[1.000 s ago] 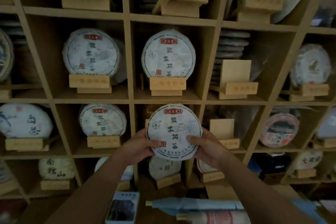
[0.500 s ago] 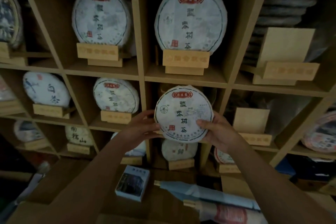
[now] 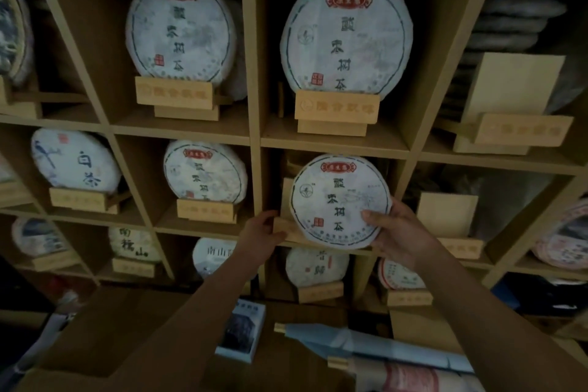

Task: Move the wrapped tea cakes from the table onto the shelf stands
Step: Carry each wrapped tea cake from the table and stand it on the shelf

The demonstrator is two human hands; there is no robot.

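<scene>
A round white-wrapped tea cake [image 3: 339, 200] with a red label and black characters is upright at the mouth of the middle shelf cell. My right hand [image 3: 399, 232] grips its lower right edge. My left hand [image 3: 261, 232] has come off the cake and its fingers rest on the left end of a wooden stand [image 3: 284, 231], mostly hidden behind the cake. Whether the cake sits in the stand cannot be seen. Empty wooden stands are in the cells to the right [image 3: 509, 134] and lower right [image 3: 447, 215].
A wooden grid shelf [image 3: 254, 124] holds several wrapped tea cakes on stands, such as the large one above [image 3: 345, 35]. Flat cakes are stacked at the upper right [image 3: 521, 9]. On the table below lie a small box [image 3: 240, 329], a rolled blue paper [image 3: 375, 344] and a cardboard piece.
The view has come closer to the shelf. My left hand has let go of the cake's left edge and dropped to the stand. The cake has moved deeper into the middle cell.
</scene>
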